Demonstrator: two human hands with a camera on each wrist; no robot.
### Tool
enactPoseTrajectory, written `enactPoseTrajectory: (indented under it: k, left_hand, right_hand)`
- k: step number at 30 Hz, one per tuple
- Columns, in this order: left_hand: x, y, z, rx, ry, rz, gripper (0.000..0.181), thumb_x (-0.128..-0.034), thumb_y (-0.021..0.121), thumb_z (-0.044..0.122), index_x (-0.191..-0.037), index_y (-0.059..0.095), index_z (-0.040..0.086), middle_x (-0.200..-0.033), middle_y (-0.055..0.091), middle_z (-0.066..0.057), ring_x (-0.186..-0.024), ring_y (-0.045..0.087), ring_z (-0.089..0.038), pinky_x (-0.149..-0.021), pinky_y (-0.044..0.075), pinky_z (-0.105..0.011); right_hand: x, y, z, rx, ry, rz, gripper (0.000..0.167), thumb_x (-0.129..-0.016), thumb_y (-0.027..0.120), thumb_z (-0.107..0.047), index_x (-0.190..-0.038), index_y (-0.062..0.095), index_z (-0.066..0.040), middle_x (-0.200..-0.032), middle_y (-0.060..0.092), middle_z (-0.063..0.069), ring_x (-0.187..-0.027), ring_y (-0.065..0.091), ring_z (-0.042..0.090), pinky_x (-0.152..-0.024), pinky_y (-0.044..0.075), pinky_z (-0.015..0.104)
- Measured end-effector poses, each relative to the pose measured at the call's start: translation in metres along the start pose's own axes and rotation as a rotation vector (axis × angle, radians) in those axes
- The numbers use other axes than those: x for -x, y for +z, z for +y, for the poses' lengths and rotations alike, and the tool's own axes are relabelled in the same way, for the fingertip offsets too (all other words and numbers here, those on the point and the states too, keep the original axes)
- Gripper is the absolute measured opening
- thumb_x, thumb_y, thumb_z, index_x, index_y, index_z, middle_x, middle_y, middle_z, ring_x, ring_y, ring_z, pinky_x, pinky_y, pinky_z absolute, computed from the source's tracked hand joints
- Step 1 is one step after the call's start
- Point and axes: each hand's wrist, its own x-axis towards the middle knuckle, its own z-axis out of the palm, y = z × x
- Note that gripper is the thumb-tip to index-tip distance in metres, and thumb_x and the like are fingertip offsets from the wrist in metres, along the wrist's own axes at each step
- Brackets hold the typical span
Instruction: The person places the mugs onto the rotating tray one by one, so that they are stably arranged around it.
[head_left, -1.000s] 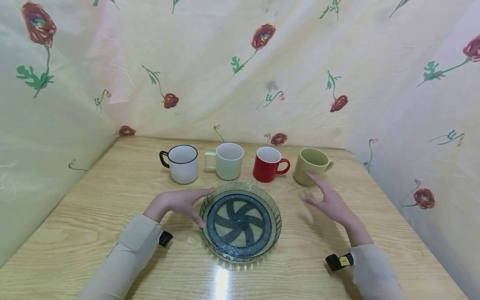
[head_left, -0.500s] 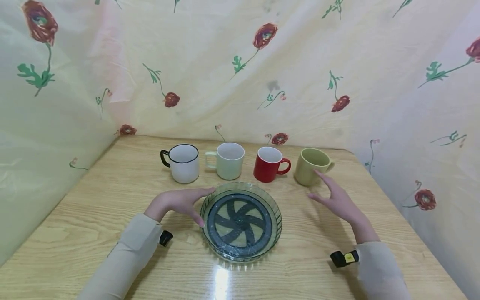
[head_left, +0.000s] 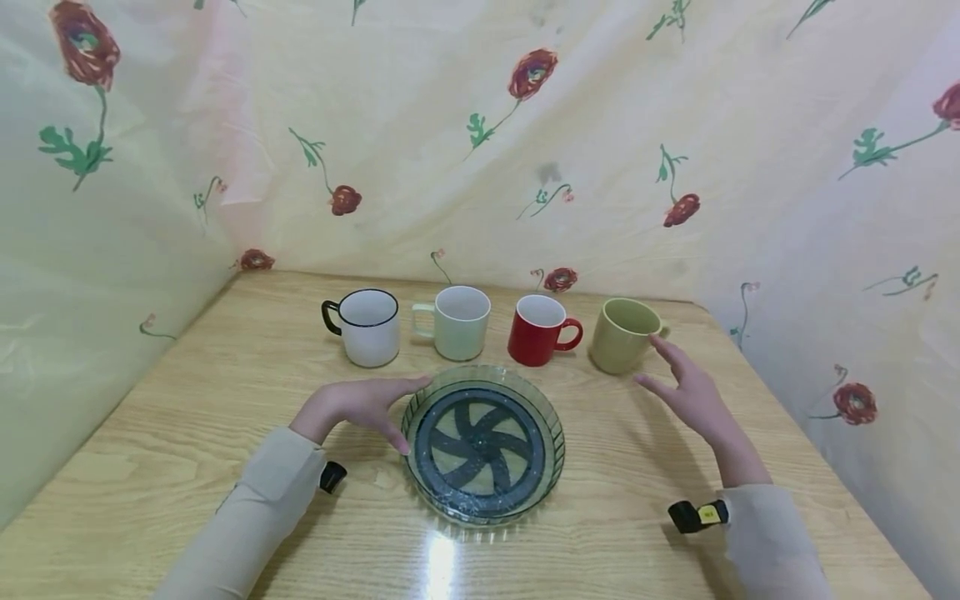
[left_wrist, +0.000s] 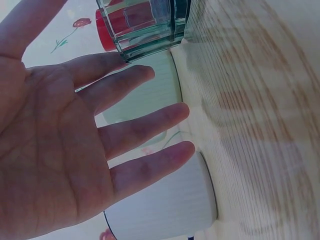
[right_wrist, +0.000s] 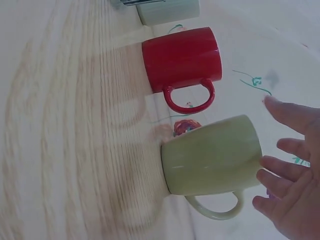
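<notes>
The left hand (head_left: 363, 402), spread, is at the left side of the bowl (head_left: 554, 437); the right hand (head_left: 693, 398), also spread, is near the green mug (head_left: 617, 346), beyond and right of the bowl, contact hard to tell. A secure hold probably needs thumb opposite fingers.

One white mug (head_left: 369, 343), one mint mug (head_left: 459, 335), one red mug (head_left: 531, 342) and one olive mug (head_left: 618, 346): four. One dish (head_left: 553, 433); its one dark disc (head_left: 480, 443) may be just a base pattern. Left grip (head_left: 367, 406) and right grip (head_left: 693, 402): two. Two sleeves (head_left: 255, 504), two black blocks (head_left: 333, 477), one tabletop (head_left: 187, 417).
</notes>
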Motion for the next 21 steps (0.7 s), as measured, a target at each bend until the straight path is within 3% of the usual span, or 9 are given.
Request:
enactPoseTrajectory:
  k: [4, 21]
  left_hand:
    - [0.000, 0.000, -0.002, 0.019, -0.018, -0.004, 0.104, -0.0748, 0.083, 0.022, -0.155, 0.019, 0.006, -0.162, 0.018, -0.014, -0.149, 0.018, -0.034, -0.121, 0.020, -0.051]
    - [-0.001, 0.001, -0.006, 0.038, -0.015, 0.008, 0.103, -0.0744, 0.083, 0.021, -0.155, 0.020, 0.011, -0.162, 0.020, -0.013, -0.149, 0.019, -0.034, -0.120, 0.022, -0.052]
  right_hand:
    - [-0.002, -0.002, 0.002, -0.066, 0.010, 0.019, 0.082, -0.094, 0.063, -0.035, -0.154, 0.017, -0.003, -0.156, 0.021, 0.031, -0.141, 0.022, 0.053, -0.111, 0.025, 0.065]
    - [-0.012, -0.005, 0.013, -0.161, -0.004, 0.061, 0.084, -0.093, 0.066, -0.029, -0.153, 0.017, 0.003, -0.156, 0.021, 0.030, -0.143, 0.021, 0.049, -0.115, 0.019, 0.063]
